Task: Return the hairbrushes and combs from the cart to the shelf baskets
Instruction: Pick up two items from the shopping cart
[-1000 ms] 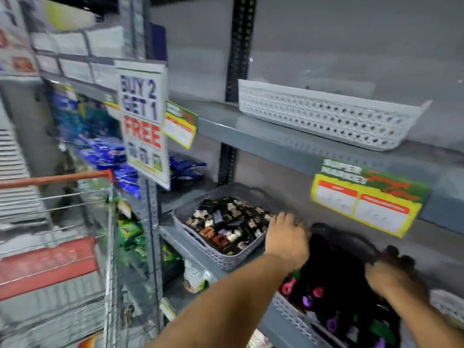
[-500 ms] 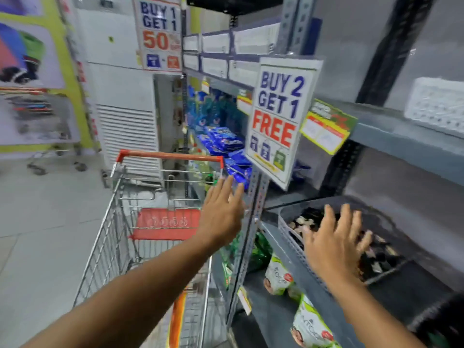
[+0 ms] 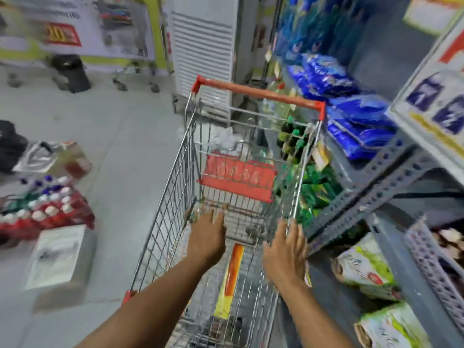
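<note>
Head view: a person is looking down into a wire shopping cart (image 3: 190,172) sitting in the centre of the frame, its red handle (image 3: 258,94) running across the upper middle and a red fold-down seat flap (image 3: 237,180) hanging inside. Two bare forearms are reaching in from the bottom edge. The left hand (image 3: 207,237) is hovering palm down over the cart's basket, fingers spread apart and holding nothing. The right hand (image 3: 286,249) is doing the same just beside the cart's right rim, fingers loosely apart and empty. Low in the cart, at the bottom centre of the frame, a long yellow and orange package (image 3: 231,277) is lying on the wire floor, with some dark blurred items (image 3: 221,325) below it; whether these are hairbrushes or combs cannot be told. Along the right side a grey metal shelf unit (image 3: 371,194) is holding blue packets (image 3: 356,121) at the upper right and green packets (image 3: 316,192) lower down. A grey perforated basket (image 3: 431,262) is showing at the lower right edge. On the floor at the left, shrink-wrapped bottles (image 3: 50,212) are standing near a flat white box (image 3: 60,254).
</note>
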Motion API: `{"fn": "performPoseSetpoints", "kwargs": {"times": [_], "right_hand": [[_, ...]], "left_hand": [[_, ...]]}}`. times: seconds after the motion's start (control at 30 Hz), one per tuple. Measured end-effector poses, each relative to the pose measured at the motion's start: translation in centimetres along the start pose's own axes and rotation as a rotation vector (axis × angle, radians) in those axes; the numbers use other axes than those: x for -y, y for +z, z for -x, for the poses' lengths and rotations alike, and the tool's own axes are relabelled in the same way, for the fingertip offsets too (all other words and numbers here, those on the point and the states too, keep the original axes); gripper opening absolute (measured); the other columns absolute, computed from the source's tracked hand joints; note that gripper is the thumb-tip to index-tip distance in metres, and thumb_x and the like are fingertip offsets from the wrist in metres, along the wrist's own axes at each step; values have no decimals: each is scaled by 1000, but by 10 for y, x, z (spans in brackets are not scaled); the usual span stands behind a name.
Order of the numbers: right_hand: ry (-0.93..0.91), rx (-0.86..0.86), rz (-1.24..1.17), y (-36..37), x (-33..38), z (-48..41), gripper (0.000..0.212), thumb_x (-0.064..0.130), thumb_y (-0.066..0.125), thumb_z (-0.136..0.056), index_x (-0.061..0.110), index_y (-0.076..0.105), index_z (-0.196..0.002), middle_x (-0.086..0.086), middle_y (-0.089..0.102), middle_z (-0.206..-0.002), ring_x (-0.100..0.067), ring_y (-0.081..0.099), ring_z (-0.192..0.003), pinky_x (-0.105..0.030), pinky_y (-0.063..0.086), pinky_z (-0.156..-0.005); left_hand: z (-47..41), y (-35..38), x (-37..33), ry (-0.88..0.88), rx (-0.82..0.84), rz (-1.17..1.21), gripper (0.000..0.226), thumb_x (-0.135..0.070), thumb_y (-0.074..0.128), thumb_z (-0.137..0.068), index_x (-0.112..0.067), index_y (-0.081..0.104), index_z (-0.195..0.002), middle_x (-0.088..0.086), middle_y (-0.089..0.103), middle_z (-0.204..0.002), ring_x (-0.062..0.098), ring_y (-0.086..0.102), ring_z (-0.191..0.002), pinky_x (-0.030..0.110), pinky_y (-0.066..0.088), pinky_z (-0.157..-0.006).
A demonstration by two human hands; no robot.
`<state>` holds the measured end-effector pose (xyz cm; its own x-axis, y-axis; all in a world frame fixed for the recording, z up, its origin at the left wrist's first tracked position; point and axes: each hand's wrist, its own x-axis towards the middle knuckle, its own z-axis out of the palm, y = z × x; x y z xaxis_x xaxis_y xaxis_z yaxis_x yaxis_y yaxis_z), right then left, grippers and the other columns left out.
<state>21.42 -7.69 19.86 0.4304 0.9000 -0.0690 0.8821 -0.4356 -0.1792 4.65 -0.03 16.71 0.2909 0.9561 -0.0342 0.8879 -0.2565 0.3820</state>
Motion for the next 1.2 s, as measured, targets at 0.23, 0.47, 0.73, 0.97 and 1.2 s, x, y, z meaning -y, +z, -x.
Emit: {"fn": "performPoseSetpoints", "kwargs": {"times": [0.23, 0.47, 0.73, 0.97, 1.2], "right_hand": [[-268, 74, 343, 63, 15, -12, 52, 13, 80, -62, 4, 68, -113, -25, 58, -131, -44, 41, -133, -54, 19, -113], [-123, 422, 192, 131, 28, -30, 55, 16, 58, -86, 12, 43, -139, -13, 36, -152, -31, 23, -144, -44, 15, -118], [226, 639, 0, 200, 44, -38, 44, 18, 54, -88, 9, 48, -130, -15, 52, -129, -34, 52, -115, -42, 48, -91], [475, 667, -153, 237, 55, -33, 51, 24, 63, -86, 5, 42, -128, -20, 49, -123, -39, 55, -106, -44, 50, -81], [654, 642, -239, 252, 50, -33, 82, 25, 78, -76, 2, 29, -137, -27, 42, -132, -46, 52, -112, -49, 49, -87]], "left_hand": [[16, 82, 52, -317, 278, 148, 52, -20, 43, -98, -16, 30, -148, 23, 54, -127, 37, 51, -107, 39, 44, -82], [11, 135, 94, -583, 401, 202, 45, -19, 45, -95, -17, 44, -139, 22, 48, -138, 38, 48, -122, 42, 44, -98], [5, 165, 137, -543, 480, 32, 35, -38, 42, -98, -26, 47, -130, 28, 46, -137, 45, 49, -120, 50, 50, -94], [3, 181, 142, -539, 425, -23, 39, -20, 52, -95, -12, 47, -133, 22, 58, -115, 33, 52, -107, 38, 49, -87], [-1, 179, 138, -690, 387, 165, 27, -20, 58, -91, -1, 60, -110, 20, 65, -106, 35, 55, -106, 42, 44, -92]]}}
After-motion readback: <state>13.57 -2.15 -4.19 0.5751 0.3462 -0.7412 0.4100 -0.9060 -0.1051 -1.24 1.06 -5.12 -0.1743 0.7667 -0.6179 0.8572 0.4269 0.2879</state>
